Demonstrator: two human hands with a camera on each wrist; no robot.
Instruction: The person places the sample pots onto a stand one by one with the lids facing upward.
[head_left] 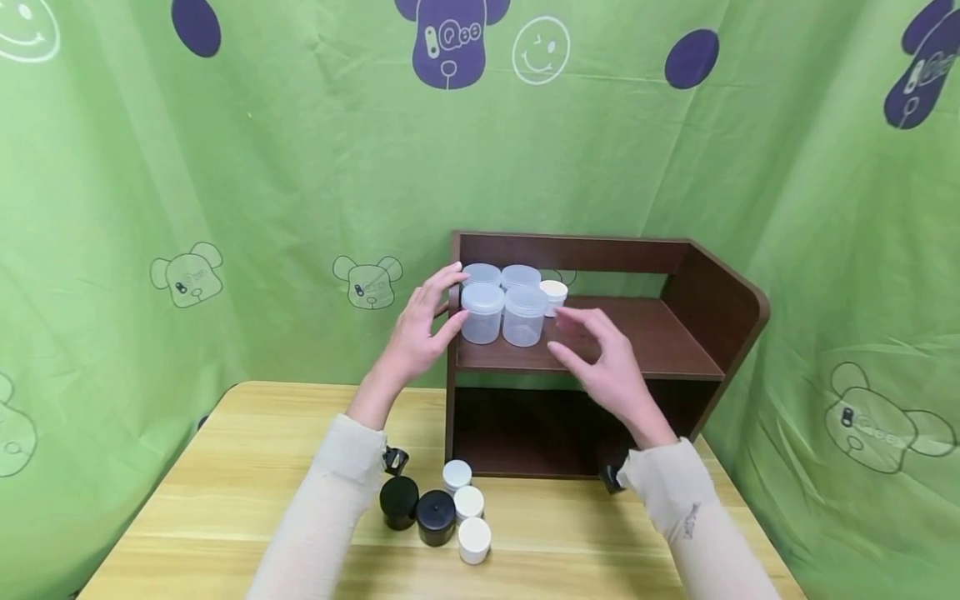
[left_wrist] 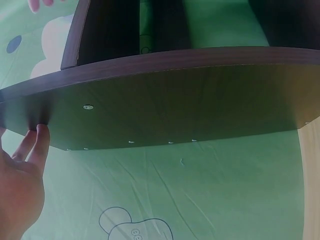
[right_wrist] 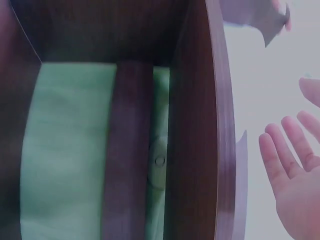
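Several clear plastic jars stand close together at the left end of the shelf's upper board, among them a front left jar (head_left: 482,315) and a front right jar (head_left: 522,318). Behind them, a small white jar (head_left: 553,297) is partly covered. My left hand (head_left: 417,327) is at the shelf's left side panel (left_wrist: 165,100), fingers reaching along its outer face and thumb extended beside the front left jar. To the right of the jars, my right hand (head_left: 606,358) hovers over the board's front edge, fingers apart with nothing between them.
The dark brown two-level shelf (head_left: 637,333) stands on a wooden table (head_left: 285,450). In front of it are two black jars (head_left: 436,515) beside several small white jars (head_left: 474,538). A green patterned curtain (head_left: 300,167) hangs behind and at both sides.
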